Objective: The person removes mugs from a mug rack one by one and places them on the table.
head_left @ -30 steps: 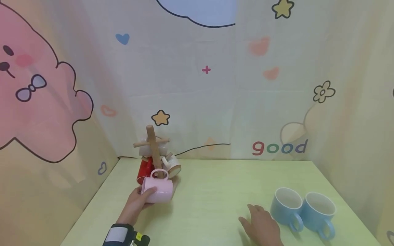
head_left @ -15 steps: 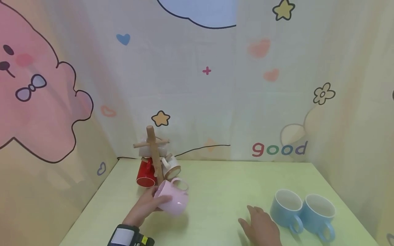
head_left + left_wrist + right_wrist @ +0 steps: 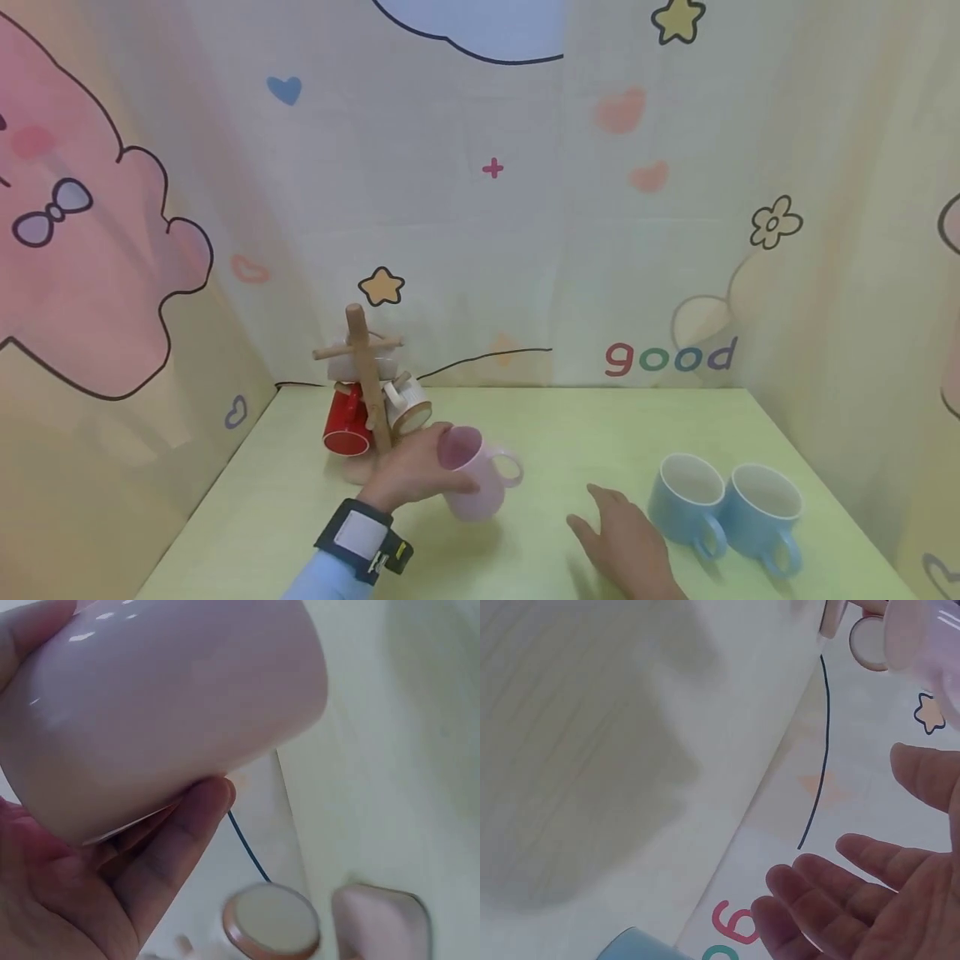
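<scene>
My left hand [image 3: 416, 468] grips a pink mug [image 3: 483, 487] around its body, thumb and fingers on opposite sides. The mug leans, its mouth toward the upper left and its handle pointing right. Close up in the left wrist view, the same mug [image 3: 187, 705] fills the top, with fingers [image 3: 184, 840] along its lower side. To the right, my right hand [image 3: 626, 537] hovers over the table with its fingers loosely spread and nothing in them. It is nearest to two light blue mugs [image 3: 678, 504], which stand upright side by side, handles toward me.
A wooden mug tree [image 3: 367, 379] stands at the back left, behind my left hand. On it hang a red mug [image 3: 347, 425], a white mug with a tan base [image 3: 411, 407] and a pale mug [image 3: 341, 367] higher up. A printed curtain [image 3: 480, 250] backs the pale green table [image 3: 562, 433].
My left hand has carried the pink mug rightward, away from the mug tree, turning it so its handle points right. The right hand stays nearly still. The head view has shifted slightly.
</scene>
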`<move>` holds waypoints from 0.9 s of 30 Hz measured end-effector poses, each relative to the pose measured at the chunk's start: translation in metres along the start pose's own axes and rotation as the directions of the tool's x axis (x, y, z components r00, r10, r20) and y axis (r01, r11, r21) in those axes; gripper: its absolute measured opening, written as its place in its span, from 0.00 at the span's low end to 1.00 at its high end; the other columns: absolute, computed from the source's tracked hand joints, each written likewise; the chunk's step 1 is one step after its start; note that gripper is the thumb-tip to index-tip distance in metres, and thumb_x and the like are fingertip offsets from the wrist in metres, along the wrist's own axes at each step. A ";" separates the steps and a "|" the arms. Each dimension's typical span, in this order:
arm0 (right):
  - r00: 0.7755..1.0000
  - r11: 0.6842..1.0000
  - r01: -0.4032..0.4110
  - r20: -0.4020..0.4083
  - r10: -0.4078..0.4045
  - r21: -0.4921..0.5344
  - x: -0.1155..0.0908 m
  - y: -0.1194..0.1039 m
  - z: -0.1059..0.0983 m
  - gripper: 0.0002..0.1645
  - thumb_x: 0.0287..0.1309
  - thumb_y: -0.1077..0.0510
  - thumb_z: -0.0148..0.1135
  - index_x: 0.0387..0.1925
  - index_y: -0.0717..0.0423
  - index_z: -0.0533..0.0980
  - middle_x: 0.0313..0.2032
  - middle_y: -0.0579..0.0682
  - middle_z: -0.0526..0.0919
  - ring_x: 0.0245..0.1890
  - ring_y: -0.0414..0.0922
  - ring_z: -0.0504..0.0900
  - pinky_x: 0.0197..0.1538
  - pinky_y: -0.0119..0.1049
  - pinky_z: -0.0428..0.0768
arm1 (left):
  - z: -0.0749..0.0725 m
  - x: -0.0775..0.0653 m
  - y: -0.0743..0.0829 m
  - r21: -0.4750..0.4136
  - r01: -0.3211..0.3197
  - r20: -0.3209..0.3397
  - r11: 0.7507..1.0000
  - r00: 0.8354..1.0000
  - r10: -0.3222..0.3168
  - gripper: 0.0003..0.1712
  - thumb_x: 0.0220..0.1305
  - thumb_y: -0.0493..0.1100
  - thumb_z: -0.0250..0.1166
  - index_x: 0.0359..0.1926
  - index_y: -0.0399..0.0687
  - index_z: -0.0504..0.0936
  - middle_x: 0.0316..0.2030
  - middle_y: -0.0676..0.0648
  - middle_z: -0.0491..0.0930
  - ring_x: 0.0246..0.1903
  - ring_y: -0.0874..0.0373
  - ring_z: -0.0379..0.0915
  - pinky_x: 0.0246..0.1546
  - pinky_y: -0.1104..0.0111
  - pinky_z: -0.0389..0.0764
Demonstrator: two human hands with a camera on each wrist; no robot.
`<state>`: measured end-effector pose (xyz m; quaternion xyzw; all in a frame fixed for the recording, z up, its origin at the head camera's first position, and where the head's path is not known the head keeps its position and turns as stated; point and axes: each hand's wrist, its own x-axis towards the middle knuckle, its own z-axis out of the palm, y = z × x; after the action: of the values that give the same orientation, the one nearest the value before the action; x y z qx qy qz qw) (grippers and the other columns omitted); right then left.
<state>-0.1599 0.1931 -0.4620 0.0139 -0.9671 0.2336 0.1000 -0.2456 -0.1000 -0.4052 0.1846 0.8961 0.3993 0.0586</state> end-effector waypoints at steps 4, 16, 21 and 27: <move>1.000 1.000 0.016 -0.012 -0.016 0.005 0.001 -0.003 -0.001 0.33 0.63 0.44 0.63 0.60 0.62 0.74 0.57 0.63 0.78 0.54 0.64 0.78 0.49 0.60 0.78 | 0.008 0.008 0.018 0.073 -0.075 0.048 0.995 0.996 0.071 0.44 0.41 0.60 0.80 0.59 0.52 0.74 0.45 0.55 0.81 0.42 0.55 0.77 0.41 0.57 0.82; 0.996 0.994 0.086 -0.030 -0.085 0.073 0.004 -0.025 -0.014 0.32 0.60 0.45 0.68 0.59 0.61 0.75 0.50 0.57 0.82 0.34 0.46 0.82 0.38 0.48 0.81 | 0.033 0.029 0.051 0.196 -0.244 0.153 0.950 0.964 0.216 0.34 0.39 0.47 0.81 0.50 0.48 0.78 0.41 0.50 0.80 0.41 0.54 0.76 0.42 0.63 0.78; 0.997 0.995 0.081 -0.003 -0.081 0.064 0.003 -0.030 -0.014 0.30 0.59 0.44 0.68 0.56 0.60 0.77 0.47 0.54 0.84 0.40 0.50 0.84 0.41 0.51 0.81 | 0.043 0.029 0.054 0.235 -0.247 0.188 0.940 0.961 0.205 0.37 0.38 0.46 0.83 0.52 0.52 0.77 0.41 0.53 0.78 0.40 0.60 0.74 0.41 0.66 0.78; 0.994 0.993 0.085 0.063 -0.090 0.086 0.004 -0.034 -0.012 0.19 0.60 0.47 0.67 0.46 0.54 0.82 0.35 0.43 0.84 0.30 0.40 0.77 0.35 0.44 0.79 | 0.051 0.028 0.055 0.254 -0.260 0.218 0.931 0.954 0.207 0.38 0.37 0.43 0.83 0.53 0.53 0.77 0.41 0.53 0.77 0.39 0.62 0.73 0.40 0.67 0.78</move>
<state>-0.1596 0.1677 -0.4356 0.0683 -0.9578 0.2685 0.0770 -0.2432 -0.0208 -0.3978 0.3334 0.9055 0.2535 0.0679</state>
